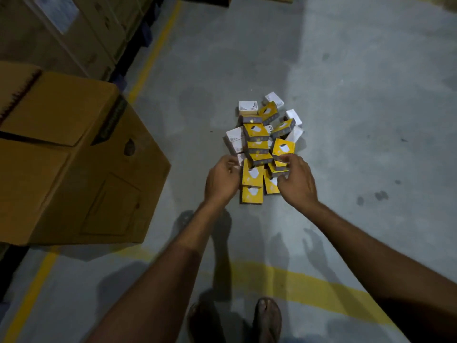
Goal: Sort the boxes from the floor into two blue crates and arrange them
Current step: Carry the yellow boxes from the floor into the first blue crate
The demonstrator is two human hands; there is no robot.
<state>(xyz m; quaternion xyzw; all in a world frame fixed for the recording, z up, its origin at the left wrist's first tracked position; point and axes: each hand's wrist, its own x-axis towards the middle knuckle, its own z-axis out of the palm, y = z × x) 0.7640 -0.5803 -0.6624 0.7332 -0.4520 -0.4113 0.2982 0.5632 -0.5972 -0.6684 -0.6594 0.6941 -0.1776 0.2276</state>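
Observation:
A heap of small boxes lies on the grey concrete floor, several yellow boxes [257, 134] mixed with several white boxes [248, 107]. My left hand [222, 179] is at the heap's near left edge, fingers curled beside a flat yellow box [252, 174]. My right hand [295, 179] reaches in from the near right, its fingers closed around a small stack of yellow boxes [280, 167]. No blue crate is in view.
A large open cardboard carton [74, 157] stands at the left, with stacked cartons [61, 28] behind it. Yellow floor lines [284, 276] run along the left and across the front. My sandalled feet [267, 318] stand at the bottom edge.

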